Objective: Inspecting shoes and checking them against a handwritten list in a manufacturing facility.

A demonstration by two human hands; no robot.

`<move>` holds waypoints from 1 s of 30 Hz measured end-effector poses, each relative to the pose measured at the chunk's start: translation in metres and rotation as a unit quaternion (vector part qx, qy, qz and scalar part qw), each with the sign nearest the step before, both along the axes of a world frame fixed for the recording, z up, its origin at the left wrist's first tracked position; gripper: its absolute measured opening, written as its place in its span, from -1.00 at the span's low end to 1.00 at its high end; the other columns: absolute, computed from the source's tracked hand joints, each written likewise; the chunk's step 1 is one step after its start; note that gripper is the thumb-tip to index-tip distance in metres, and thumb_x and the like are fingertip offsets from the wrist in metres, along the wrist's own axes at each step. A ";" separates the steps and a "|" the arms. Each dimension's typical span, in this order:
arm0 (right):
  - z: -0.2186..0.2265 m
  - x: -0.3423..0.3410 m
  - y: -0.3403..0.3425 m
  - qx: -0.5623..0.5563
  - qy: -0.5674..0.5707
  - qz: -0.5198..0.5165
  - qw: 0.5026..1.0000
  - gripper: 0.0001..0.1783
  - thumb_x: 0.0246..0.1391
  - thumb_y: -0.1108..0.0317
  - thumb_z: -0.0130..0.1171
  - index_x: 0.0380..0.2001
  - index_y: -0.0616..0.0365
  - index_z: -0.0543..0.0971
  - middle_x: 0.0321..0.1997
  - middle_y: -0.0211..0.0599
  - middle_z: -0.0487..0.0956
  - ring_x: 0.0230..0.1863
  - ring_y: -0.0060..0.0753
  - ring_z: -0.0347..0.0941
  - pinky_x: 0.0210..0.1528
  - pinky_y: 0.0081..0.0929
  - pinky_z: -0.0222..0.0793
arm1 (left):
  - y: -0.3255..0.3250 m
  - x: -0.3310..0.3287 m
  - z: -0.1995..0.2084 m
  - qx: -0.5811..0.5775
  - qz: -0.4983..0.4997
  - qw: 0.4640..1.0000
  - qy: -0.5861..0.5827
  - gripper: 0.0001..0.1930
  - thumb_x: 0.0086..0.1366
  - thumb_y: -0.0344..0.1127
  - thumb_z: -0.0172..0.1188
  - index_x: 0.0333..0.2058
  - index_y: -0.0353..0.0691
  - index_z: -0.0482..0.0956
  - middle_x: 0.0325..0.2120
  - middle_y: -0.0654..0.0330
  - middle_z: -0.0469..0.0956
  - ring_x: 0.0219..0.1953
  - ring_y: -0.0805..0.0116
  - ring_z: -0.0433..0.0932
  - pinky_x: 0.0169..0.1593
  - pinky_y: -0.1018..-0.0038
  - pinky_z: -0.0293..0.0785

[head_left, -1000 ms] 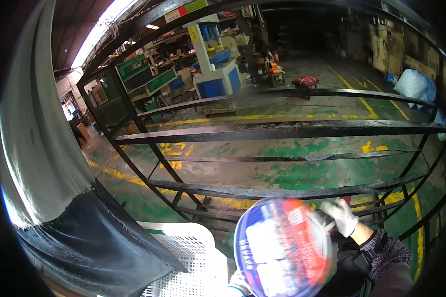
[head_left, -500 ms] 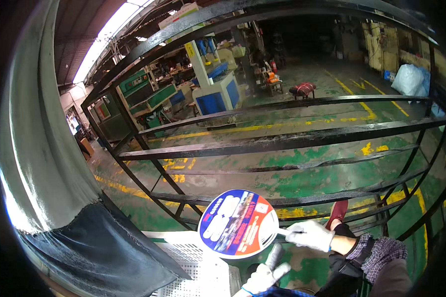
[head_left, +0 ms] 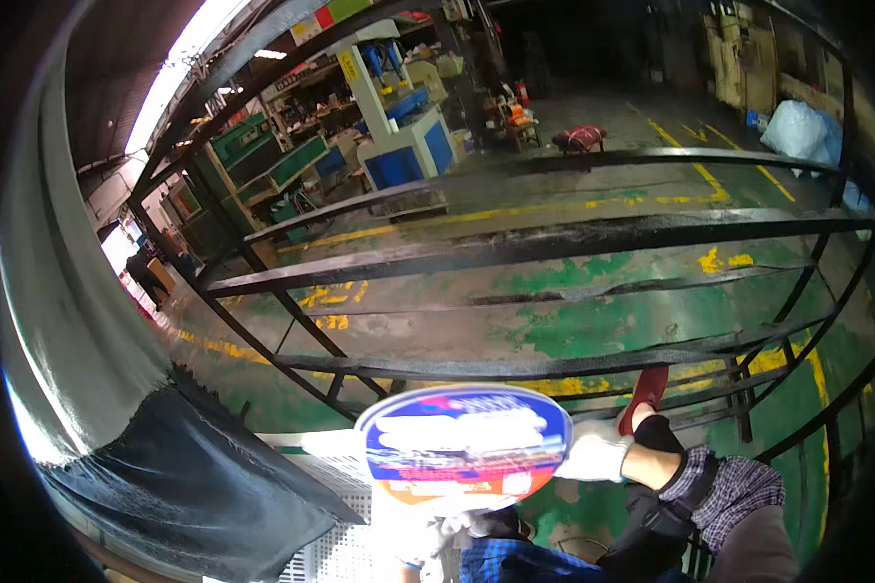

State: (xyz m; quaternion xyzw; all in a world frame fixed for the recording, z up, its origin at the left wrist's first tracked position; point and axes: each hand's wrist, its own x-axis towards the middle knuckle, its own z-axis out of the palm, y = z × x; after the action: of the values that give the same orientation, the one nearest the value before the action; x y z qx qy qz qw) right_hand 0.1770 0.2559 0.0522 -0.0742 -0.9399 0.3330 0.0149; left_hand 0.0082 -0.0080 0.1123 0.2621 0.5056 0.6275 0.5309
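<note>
My right hand (head_left: 596, 457), in a white glove, is closed at the edge of a round hand fan (head_left: 467, 442); its handle is not visible. Blue, white and orange print covers the fan, which is tilted and smeared by motion. Below it is my left hand (head_left: 437, 536), also gloved. The fan partly covers that hand and its fingers are blurred, so I cannot make out whether it holds anything. A white perforated plastic basket (head_left: 332, 464) stands beside the left hand, partly behind the fan.
A black metal rack (head_left: 515, 251) with several bars stands in front. Grey and dark cloth (head_left: 194, 476) hangs at left. A red shoe (head_left: 648, 389) shows by the lowest bars. Beyond are a white-and-blue machine (head_left: 408, 151), a red bundle (head_left: 581, 139) and a pale plastic sack (head_left: 797, 134).
The fan has swung left and tilted flatter, with my right hand shifting left. My left hand has moved left, partly behind the fan. The whole view has shifted slightly.
</note>
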 end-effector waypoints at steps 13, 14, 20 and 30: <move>-0.007 0.013 0.026 0.030 -0.106 -0.070 0.991 -0.54 0.11 -0.08 0.12 -0.12 0.00 0.68 -0.18 -0.07 0.67 -0.11 0.06 0.60 -0.03 -0.12 0.49 | -0.106 -0.024 -0.071 -0.097 0.365 0.723 0.578 -0.47 0.33 0.24 0.09 -0.27 -0.20 0.52 -0.75 0.11 0.43 -0.61 0.07 0.50 -0.47 0.24 0.47; -0.006 0.013 0.025 0.033 -0.128 -0.065 0.989 -0.54 0.12 -0.08 0.12 -0.13 0.00 0.68 -0.17 -0.07 0.67 -0.10 0.05 0.60 -0.02 -0.11 0.48 | -0.100 -0.024 -0.072 -0.077 0.333 0.647 0.681 -0.48 0.33 0.24 0.09 -0.29 -0.20 0.53 -0.75 0.10 0.43 -0.61 0.03 0.50 -0.47 0.24 0.46; -0.005 0.017 0.029 0.030 -0.178 -0.070 0.981 -0.52 0.17 -0.06 0.06 -0.05 0.02 0.66 -0.12 -0.07 0.67 -0.06 0.07 0.58 0.02 -0.10 0.45 | -0.083 -0.022 -0.052 -0.141 0.393 0.820 0.391 -0.40 0.42 0.16 0.03 -0.56 -0.30 0.48 -0.79 0.24 0.36 -0.74 0.42 0.36 -0.60 0.48 0.26; -0.015 0.019 0.036 0.070 -0.221 -0.078 0.970 -0.56 0.17 -0.02 0.02 -0.07 -0.04 0.67 -0.04 -0.17 0.66 0.00 0.01 0.57 0.06 -0.13 0.46 | -0.034 -0.016 -0.070 -0.198 0.164 0.826 0.502 -0.56 0.35 -0.06 0.16 -0.06 -0.37 0.57 -0.69 0.11 0.52 -0.63 0.17 0.53 -0.42 0.30 0.53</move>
State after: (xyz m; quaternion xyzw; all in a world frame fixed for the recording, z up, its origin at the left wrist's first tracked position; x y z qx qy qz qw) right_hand 0.1955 0.2920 0.0376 -0.2180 -0.9323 0.2391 -0.1616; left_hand -0.0076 -0.0422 0.0421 0.3438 0.8511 0.3734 0.1338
